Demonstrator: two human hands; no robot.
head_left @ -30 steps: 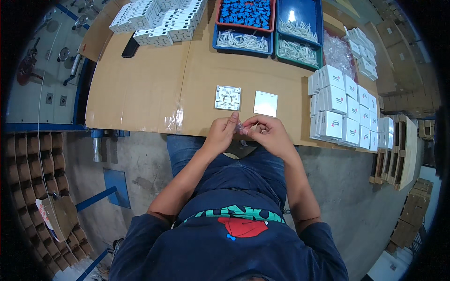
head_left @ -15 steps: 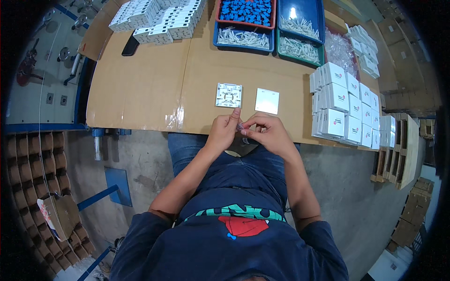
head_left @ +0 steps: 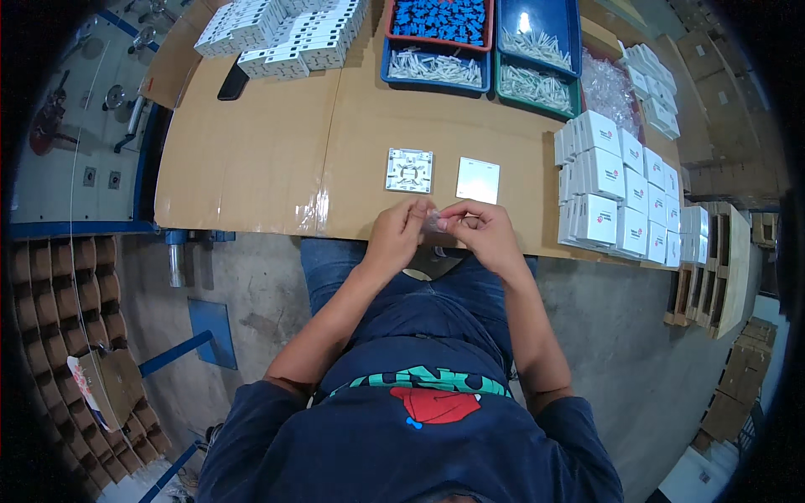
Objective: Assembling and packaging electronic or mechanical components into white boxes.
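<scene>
Close to the table's front edge, my left hand (head_left: pixel 397 235) and my right hand (head_left: pixel 488 238) meet with fingers pinched on a small clear plastic bag (head_left: pixel 433 221). What the bag contains is too small to make out. Just beyond my left hand lies an open square white plastic housing (head_left: pixel 409 185) with moulded clips inside. A flat, glossy white square cover (head_left: pixel 479 180) rests to its right, beyond my right hand. Neither hand touches these two pieces.
Cardboard covers the table (head_left: pixel 251 159). Trays at the back hold blue clips (head_left: pixel 440 23) and white sleeves (head_left: pixel 436 69). Stacked white housings (head_left: pixel 306 42) and a black phone (head_left: pixel 233 82) sit back left. White boxes (head_left: pixel 599 176) are piled at right, near a clear bag heap (head_left: pixel 608 92).
My left thumb has come down from its raised position onto the plastic bag. More of the bag now shows between my hands, and my right fingers have shifted slightly.
</scene>
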